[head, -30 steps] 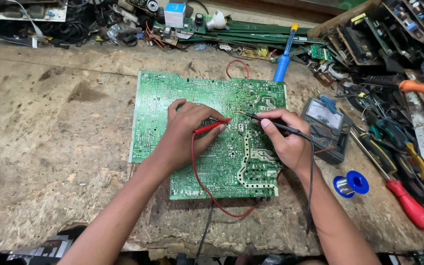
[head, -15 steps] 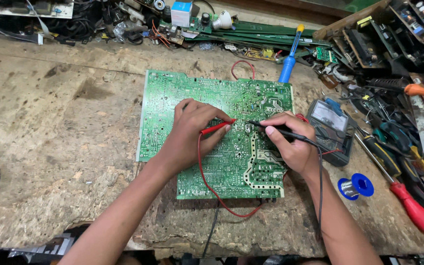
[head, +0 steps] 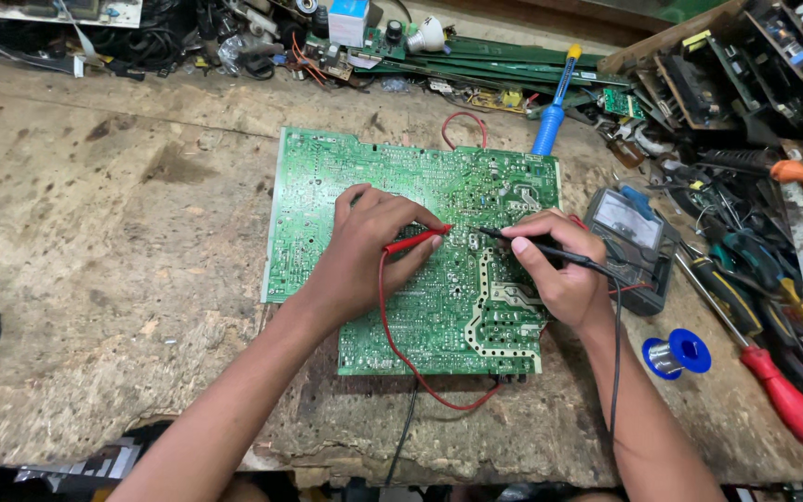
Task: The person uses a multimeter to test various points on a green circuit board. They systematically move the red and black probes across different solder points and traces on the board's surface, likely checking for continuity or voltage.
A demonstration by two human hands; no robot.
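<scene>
Both probe tips have crept slightly closer together on the green circuit board (head: 364,177), which lies flat mid-bench. The left hand (head: 360,251) pinches the red probe (head: 417,240); the right hand (head: 559,270) pinches the black probe (head: 532,246). A grey multimeter (head: 629,232) sits just right; a blue solder spool (head: 678,354) lies nearby.

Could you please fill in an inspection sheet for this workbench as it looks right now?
Surface: worn, stained wooden bench.
Job's things: green circuit board lying flat; red probe and black probe tipped onto it.
Clutter: multimeter, blue solder spool, red screwdriver, blue soldering iron.
Grippers: left hand holds the red probe, right hand the black.
Cables: red lead loops off the board's near edge.
Surroundings: spare boards and parts along the back.
</scene>
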